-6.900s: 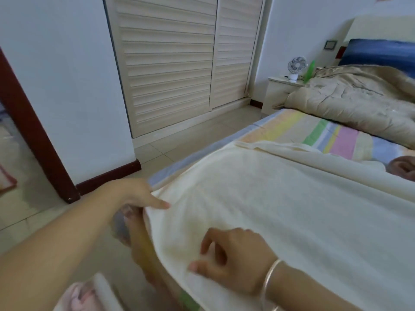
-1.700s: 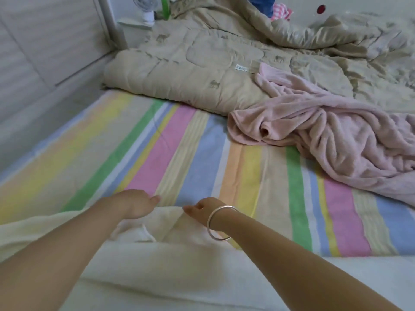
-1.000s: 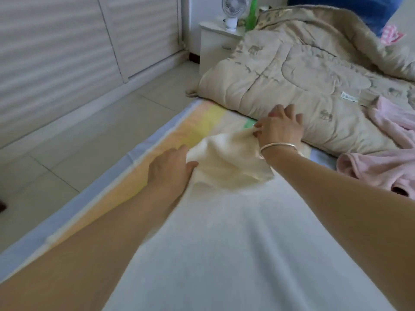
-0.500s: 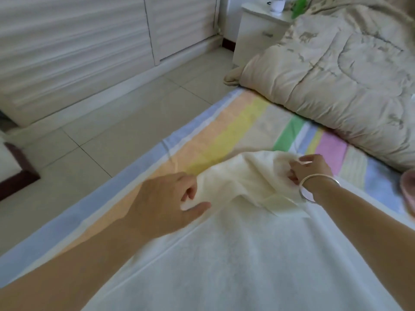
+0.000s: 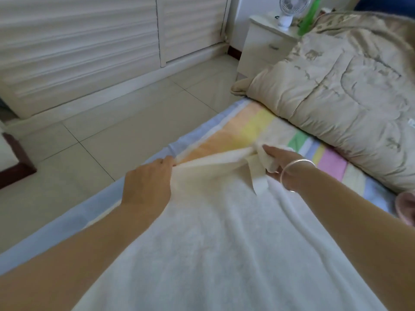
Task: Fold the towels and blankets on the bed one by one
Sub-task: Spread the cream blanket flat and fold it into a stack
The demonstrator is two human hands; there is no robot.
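- Fingers (image 5: 167, 161) of your left hand (image 5: 146, 185) are curled tight, pinching the far edge of the large cream-white fleecy blanket (image 5: 224, 243) right at the knuckles.
- Across from them, the fingers (image 5: 268, 150) of your right hand (image 5: 278, 164) grasp a bunched corner of the same blanket, forefinger stretched along the cloth, thumb side wrapped in it.
- Between the two sets of fingers the blanket's edge runs as a taut, lifted band, raised a little off the bed.
- Just under your right fingers a narrow flap of the cream cloth hangs folded back on itself.
- From both grips back towards you the rest of the blanket lies spread flat, passing beneath both forearms.
- On your right wrist, just behind the fingers, sits a thin silver bangle (image 5: 296, 163).
- Beyond your fingertips the pastel-striped cotton bed sheet (image 5: 253, 124) shows bare, orange and yellow bands nearest the left grip.
- Further out past your right fingers lies a bulky beige quilted duvet (image 5: 336, 86), heaped on the sheet.
- Off to the right of your right forearm, a bit of pink fluffy blanket (image 5: 406, 207) peeks in at the frame's edge.
- Left of your left fingers, past the bed's side, are pale floor tiles (image 5: 112, 122) and white louvred wardrobe doors (image 5: 89, 41).
- Far ahead, a white bedside cabinet (image 5: 265, 41) carries a small white desk fan (image 5: 289, 7).
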